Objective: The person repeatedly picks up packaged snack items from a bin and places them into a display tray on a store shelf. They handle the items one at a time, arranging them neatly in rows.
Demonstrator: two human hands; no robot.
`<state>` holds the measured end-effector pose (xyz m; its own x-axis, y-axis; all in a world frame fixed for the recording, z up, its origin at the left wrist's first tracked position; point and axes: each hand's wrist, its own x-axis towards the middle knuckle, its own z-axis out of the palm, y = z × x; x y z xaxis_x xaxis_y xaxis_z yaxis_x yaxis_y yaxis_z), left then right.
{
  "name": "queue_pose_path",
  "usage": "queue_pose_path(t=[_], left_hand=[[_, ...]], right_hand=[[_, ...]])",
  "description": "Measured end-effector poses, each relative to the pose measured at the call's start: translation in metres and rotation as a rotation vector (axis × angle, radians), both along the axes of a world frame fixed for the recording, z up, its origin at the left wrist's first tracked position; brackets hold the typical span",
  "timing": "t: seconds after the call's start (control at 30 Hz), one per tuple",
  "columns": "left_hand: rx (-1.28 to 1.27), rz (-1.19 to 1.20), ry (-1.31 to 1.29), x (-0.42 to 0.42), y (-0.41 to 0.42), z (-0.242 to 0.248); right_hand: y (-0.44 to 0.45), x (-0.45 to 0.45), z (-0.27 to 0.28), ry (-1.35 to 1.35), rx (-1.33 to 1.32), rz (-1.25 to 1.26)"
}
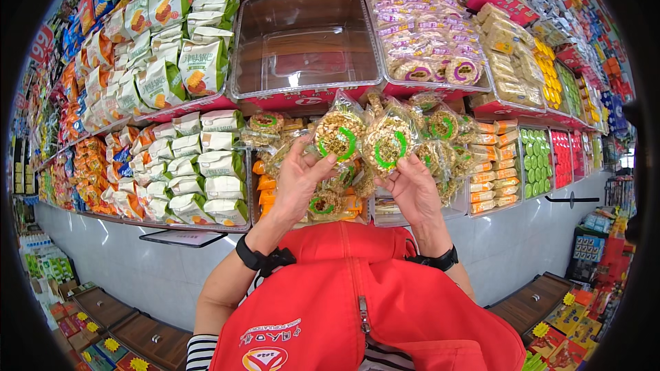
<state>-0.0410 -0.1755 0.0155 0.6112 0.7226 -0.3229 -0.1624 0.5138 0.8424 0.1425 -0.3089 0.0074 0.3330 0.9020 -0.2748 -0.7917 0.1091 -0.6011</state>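
My left hand (301, 178) pinches a clear-wrapped round nut-and-seed cake (337, 131), which bears a green ring-shaped label. A second wrapped cake (389, 139) of the same kind is held by its edge in my right hand (412, 185). The two cakes are side by side, their labelled faces towards me. Behind and below them lies a loose heap of similar wrapped cakes (446, 126), spread over the lower bins. Orange packets (267, 190) show beneath the heap at the left. Part of the pile is hidden by my hands.
Beyond the heap stands a clear plastic bin (309, 56) with nothing in it. Purple-labelled wrapped cakes (423, 36) fill the bin to its right. White-and-green snack bags (203, 62) are stacked at the left, above more bags (221, 165). Stacked orange-and-white packets (492, 165) flank the heap's right.
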Motion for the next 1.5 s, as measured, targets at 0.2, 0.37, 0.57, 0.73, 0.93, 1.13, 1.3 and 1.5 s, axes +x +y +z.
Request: queue_pose_path(t=[0.2, 0.37, 0.57, 0.73, 0.93, 1.13, 1.3, 1.5], left_hand=[[0.059, -0.022, -0.015, 0.006, -0.01, -0.003], [0.147, -0.185, 0.016, 0.012, -0.03, -0.001], [0.258, -0.329, 0.05, 0.021, -0.047, -0.004], [0.396, -0.447, 0.083, 0.023, -0.041, 0.003], [1.238, -0.323, 0.484, 0.017, 0.033, -0.02], [1.196, -0.535, 0.817, 0.053, 0.08, -0.021], [1.185, -0.709, 0.912, 0.06, 0.08, -0.025], [0.858, -0.586, 0.722, 0.04, 0.081, -0.008]], right_hand=[[0.002, -0.005, -0.004, -0.031, -0.02, 0.065], [-0.016, -0.003, -0.001, -0.259, -0.21, 0.042], [-0.046, -0.005, -0.012, -0.161, -0.129, 0.031], [-0.049, 0.001, -0.012, -0.147, -0.128, -0.072], [-0.056, 0.016, -0.003, -0.124, -0.157, -0.188], [-0.05, 0.008, 0.0, -0.205, -0.171, -0.192], [-0.056, 0.013, -0.004, -0.167, -0.18, -0.118], [-0.061, 0.012, -0.017, -0.112, -0.207, -0.03]])
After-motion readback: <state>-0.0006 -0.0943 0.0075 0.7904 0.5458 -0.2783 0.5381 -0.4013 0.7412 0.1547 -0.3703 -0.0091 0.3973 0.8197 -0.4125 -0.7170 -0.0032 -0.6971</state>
